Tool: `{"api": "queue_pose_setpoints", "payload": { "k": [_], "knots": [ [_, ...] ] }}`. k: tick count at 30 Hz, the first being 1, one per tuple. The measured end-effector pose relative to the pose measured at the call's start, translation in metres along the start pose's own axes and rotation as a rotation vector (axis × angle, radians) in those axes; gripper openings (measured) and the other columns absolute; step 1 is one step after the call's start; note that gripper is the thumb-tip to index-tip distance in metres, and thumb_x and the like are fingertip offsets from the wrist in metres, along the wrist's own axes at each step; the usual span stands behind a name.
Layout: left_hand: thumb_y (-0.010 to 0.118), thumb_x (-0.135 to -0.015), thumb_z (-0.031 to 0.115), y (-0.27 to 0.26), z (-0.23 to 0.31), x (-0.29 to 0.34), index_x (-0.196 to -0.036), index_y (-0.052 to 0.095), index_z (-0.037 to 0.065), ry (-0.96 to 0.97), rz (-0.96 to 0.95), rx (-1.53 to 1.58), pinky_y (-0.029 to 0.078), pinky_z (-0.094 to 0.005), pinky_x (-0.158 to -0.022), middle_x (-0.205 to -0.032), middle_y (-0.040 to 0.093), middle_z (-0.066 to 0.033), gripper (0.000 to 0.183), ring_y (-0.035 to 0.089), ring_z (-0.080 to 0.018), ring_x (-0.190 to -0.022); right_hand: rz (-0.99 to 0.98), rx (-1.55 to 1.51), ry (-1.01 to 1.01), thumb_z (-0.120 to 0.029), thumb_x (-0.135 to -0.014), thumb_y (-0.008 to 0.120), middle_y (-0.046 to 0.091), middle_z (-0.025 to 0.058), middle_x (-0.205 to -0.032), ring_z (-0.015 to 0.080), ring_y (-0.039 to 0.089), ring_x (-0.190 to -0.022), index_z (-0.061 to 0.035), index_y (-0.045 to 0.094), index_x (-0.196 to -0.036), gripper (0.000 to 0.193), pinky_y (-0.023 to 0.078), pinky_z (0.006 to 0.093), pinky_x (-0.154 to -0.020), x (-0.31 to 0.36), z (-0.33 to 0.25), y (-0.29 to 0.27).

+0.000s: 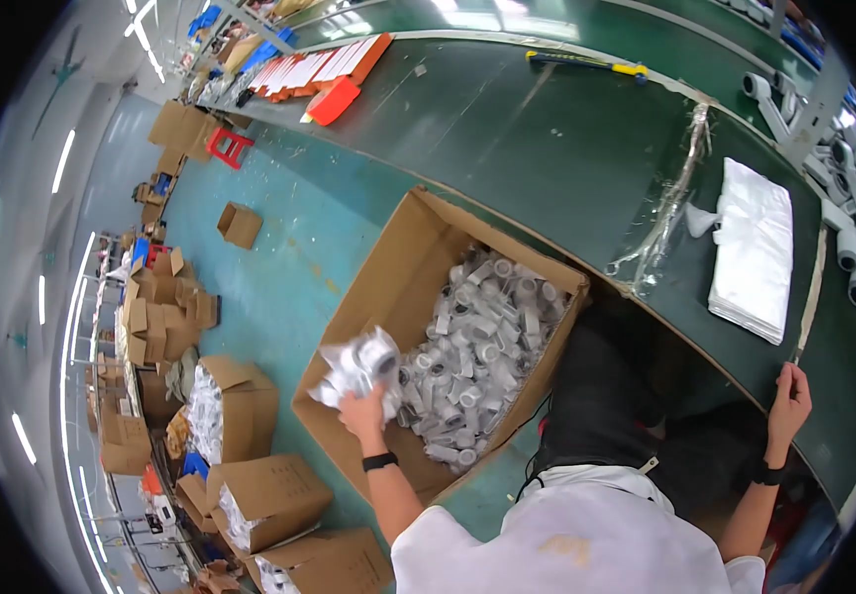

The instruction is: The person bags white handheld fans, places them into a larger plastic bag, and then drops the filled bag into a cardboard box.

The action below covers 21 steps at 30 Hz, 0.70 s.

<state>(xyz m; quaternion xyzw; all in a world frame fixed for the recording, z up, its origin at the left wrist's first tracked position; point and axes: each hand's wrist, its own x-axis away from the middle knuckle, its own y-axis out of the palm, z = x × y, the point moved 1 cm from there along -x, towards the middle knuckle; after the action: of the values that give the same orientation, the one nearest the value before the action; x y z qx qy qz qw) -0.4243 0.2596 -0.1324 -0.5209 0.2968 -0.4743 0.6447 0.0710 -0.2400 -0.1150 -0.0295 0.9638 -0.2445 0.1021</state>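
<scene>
My left hand (363, 411) is closed on a bagged white plastic part (376, 358), slightly blurred, with a round ring-like end showing through the wrapping. It is over the left side of a large open cardboard box (373, 259). Inside that box lies a heap of similar bagged white parts (482, 346). My right hand (791, 401) is at the front edge of the dark green worktable (507, 129), its fingers pinched together. What they hold, if anything, is too small to make out. Just beyond that hand lies a stack of white plastic bags (753, 252).
Loose white parts (849, 188) pile up at the table's far right. A yellow-and-black tool (586, 65) and a red tape roll (333, 100) lie farther back. Several cardboard boxes (269, 500) and a red stool (230, 147) stand on the floor to the left.
</scene>
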Motion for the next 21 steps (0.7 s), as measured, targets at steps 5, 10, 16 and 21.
{"api": "queue_pose_setpoints", "payload": {
  "k": [5, 10, 16, 21],
  "knots": [
    [0.078, -0.060, 0.048, 0.123, -0.154, -0.045, -0.121, 0.058, -0.006, -0.262, -0.290, 0.215, 0.037, -0.0439, -0.103, -0.127, 0.057, -0.0247, 0.084, 0.051, -0.0390, -0.120, -0.011, 0.036, -0.032, -0.015, -0.094, 0.061, 0.055, -0.0038, -0.079, 0.0041, 0.047, -0.072, 0.0017, 0.065, -0.101, 0.019, 0.039, 0.0186, -0.066, -0.006, 0.007, 0.002],
    [0.078, -0.060, 0.046, 0.182, -0.176, -0.025, -0.110, 0.064, -0.008, -0.340, -0.351, 0.228, 0.042, -0.0420, -0.097, -0.119, 0.061, -0.0259, 0.075, 0.057, -0.0375, -0.114, 0.034, 0.164, -0.050, -0.019, -0.095, 0.060, 0.057, -0.0031, -0.082, 0.0050, 0.048, -0.075, 0.0019, 0.065, -0.100, 0.022, 0.040, 0.0198, -0.068, -0.010, 0.017, -0.002],
    [0.078, -0.063, 0.047, 0.172, -0.179, -0.037, -0.109, 0.068, 0.002, -0.013, -0.191, -0.159, 0.043, -0.0521, -0.096, -0.119, 0.061, -0.0241, 0.066, 0.054, -0.0401, -0.117, 0.030, 0.169, -0.075, -0.020, -0.095, 0.061, 0.060, -0.0013, -0.086, 0.0064, 0.051, -0.080, 0.0020, 0.065, -0.100, 0.023, 0.042, 0.0203, -0.073, -0.013, 0.018, -0.002],
    [0.078, -0.068, 0.028, 0.164, -0.176, -0.057, -0.101, 0.067, -0.008, 0.142, -0.050, 0.061, 0.050, -0.0416, -0.085, -0.096, 0.067, -0.0261, 0.050, 0.065, -0.0394, -0.096, 0.071, 0.217, -0.114, -0.019, -0.094, 0.062, 0.060, -0.0016, -0.085, 0.0065, 0.051, -0.079, 0.0018, 0.065, -0.100, 0.022, 0.042, 0.0206, -0.072, -0.008, 0.007, 0.003]
  ]
}}
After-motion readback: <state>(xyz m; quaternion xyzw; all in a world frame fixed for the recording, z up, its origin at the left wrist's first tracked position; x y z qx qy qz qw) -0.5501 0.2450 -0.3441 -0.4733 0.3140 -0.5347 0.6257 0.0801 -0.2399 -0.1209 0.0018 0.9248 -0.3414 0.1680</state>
